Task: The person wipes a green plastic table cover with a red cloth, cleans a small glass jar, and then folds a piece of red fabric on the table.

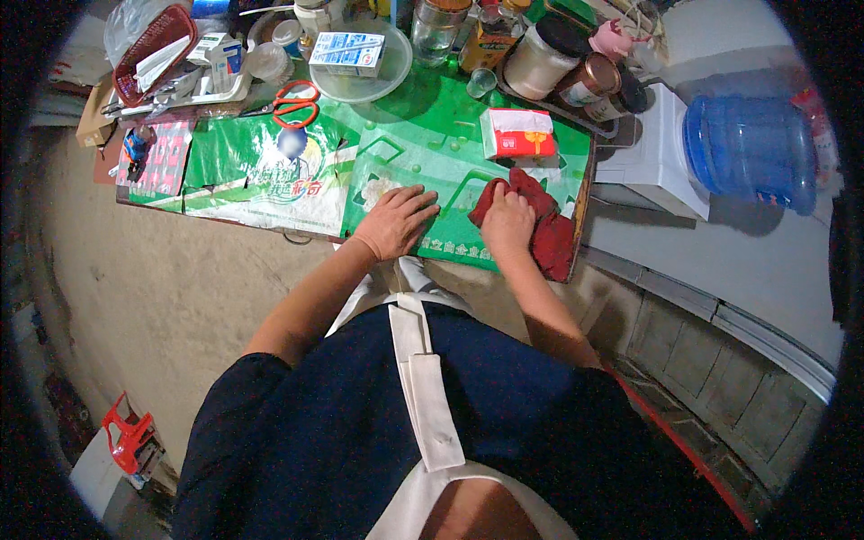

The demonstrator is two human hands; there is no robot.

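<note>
My right hand (509, 223) grips a dark red cloth (555, 246) at the near right corner of a table (270, 219) covered in green and white printed plastic. Part of the cloth spreads out to the right of my fingers. My left hand (402, 219) lies palm down on the near edge of the cover, fingers apart and holding nothing. Beyond my right hand sits a red and white packet (518, 133). Scissors with orange handles (295, 104) lie farther back on the left, beside a clear round plastic lid (398, 71) that bears a blue and white box (347, 50).
Along the back stand a glass jar with a wooden lid (435, 34), a black-lidded jar of white contents (543, 61) and a small clear cup (481, 83). A dark red basket (128, 64) stands back left. Right of the table is a blue water bottle (749, 152).
</note>
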